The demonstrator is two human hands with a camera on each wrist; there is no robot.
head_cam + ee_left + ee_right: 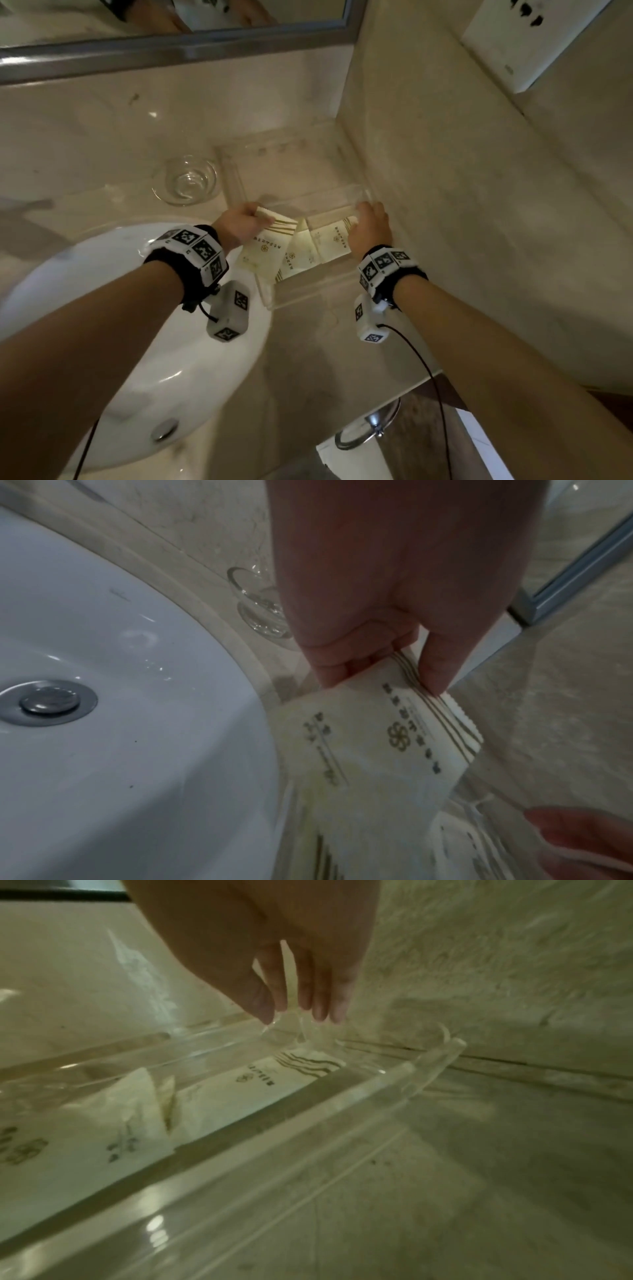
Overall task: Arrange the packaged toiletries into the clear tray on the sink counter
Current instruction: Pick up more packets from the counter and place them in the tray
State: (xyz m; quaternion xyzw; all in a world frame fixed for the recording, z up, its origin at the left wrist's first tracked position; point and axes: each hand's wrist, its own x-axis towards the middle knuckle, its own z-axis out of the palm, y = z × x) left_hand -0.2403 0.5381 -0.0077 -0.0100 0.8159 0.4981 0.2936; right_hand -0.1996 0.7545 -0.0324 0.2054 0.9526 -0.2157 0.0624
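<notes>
A clear tray (pixel 310 295) lies on the marble counter beside the right wall. Two cream packets, a middle one (pixel 297 257) and a right one (pixel 334 244), lie inside it. My left hand (pixel 253 216) pinches the striped end of a third cream packet (pixel 263 247), which slants over the tray's left edge. In the left wrist view thumb and fingers of my left hand (pixel 380 679) grip that packet (pixel 369 750). My right hand (pixel 363 213) sits at the tray's far end. In the right wrist view, the right hand's (pixel 294 1014) thumb and fingers pinch the far wall of the tray (pixel 342 1096).
A small glass dish (pixel 185 180) stands left of the tray. A second clear tray (pixel 236 171) lies behind, against the back wall. The white basin (pixel 144 342) with its drain (pixel 165 429) fills the lower left. A marble side wall (pixel 479 240) runs close on the right.
</notes>
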